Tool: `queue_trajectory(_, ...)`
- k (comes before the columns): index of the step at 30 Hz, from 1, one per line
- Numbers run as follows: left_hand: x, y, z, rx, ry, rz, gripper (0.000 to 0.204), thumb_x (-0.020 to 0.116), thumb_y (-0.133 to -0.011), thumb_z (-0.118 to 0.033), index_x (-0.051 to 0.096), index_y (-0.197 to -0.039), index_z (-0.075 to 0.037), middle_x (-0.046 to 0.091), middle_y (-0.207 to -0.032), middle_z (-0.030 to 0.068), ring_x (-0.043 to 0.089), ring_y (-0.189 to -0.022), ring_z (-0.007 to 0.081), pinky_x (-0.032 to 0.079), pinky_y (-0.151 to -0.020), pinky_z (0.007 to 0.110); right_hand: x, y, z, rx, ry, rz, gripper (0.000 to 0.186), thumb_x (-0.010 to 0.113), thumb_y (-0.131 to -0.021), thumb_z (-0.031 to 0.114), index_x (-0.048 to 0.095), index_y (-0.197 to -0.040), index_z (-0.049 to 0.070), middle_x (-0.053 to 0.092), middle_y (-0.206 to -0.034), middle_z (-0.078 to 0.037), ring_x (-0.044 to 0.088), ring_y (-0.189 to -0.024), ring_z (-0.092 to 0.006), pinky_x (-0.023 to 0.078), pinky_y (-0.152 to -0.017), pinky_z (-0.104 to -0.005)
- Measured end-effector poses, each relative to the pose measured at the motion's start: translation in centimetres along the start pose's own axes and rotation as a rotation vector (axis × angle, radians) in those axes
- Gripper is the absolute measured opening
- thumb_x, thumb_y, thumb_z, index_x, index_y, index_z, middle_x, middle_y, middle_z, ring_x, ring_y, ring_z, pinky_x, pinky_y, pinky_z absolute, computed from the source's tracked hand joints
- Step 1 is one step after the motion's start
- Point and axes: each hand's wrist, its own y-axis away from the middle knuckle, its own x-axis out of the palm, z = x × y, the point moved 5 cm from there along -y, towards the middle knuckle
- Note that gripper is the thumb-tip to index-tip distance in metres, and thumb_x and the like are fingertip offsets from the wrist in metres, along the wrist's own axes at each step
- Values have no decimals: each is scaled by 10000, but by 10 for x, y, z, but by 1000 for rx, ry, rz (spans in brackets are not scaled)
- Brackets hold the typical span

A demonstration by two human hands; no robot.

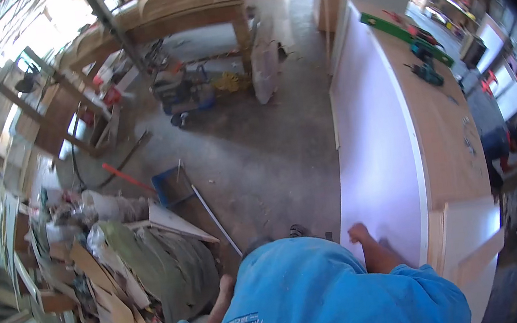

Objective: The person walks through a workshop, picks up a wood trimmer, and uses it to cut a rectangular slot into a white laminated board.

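My right hand [359, 233] is beside the tall white side panel [375, 140] of a long cabinet, its fingers curled. Nothing shows in it, but the inside of the fist is hidden, and I cannot tell whether it touches the panel. Down at my left side hangs my left hand [226, 285], its fingers mostly hidden. My blue shirt fills the lower middle of the view. On the cabinet's wooden top [440, 139] lie a green spirit level [387, 25], a dark teal cordless drill [426, 73] and some small metal pieces [469, 142].
Scrap boards and sacks form a pile [155, 264] at the left. A blue dustpan [173, 186] and a pale stick [215, 220] lie on the concrete floor. Farther off are a wooden workbench [190, 24] and a wheeled machine [182, 93]. Another person [498, 145] is at the far right.
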Motion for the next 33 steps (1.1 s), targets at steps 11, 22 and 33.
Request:
queue_trajectory(11, 4, -182, -99, -112, -17, 128, 357, 545, -898, -326, 719, -879, -15, 696, -950, 257, 672, -949, 421, 527, -802, 505, -225, -104, 257, -144, -570, -195, 147, 562, -880, 143, 660, -855, 36, 642, -716, -83, 647, -552, -175, 535, -459, -300)
queue_trajectory(22, -133, -447, -167, -430, -116, 111, 451, 506, -901, -342, 715, -965, 52, 676, -1093, 288, 668, -995, 451, 536, -875, 514, -177, -201, 220, -124, 254, 28, 256, 664, -798, 272, 711, -711, 36, 662, -736, -223, 709, -687, -243, 520, -569, -437)
queue_trajectory(33, -295, -677, -278, -291, 131, -184, 354, 495, -866, -275, 678, -961, 13, 682, -1055, 285, 650, -1044, 428, 509, -917, 492, -297, -397, 527, -495, 323, 122, 154, 651, -796, 121, 675, -680, 23, 640, -669, -167, 673, -621, -227, 513, -507, -428)
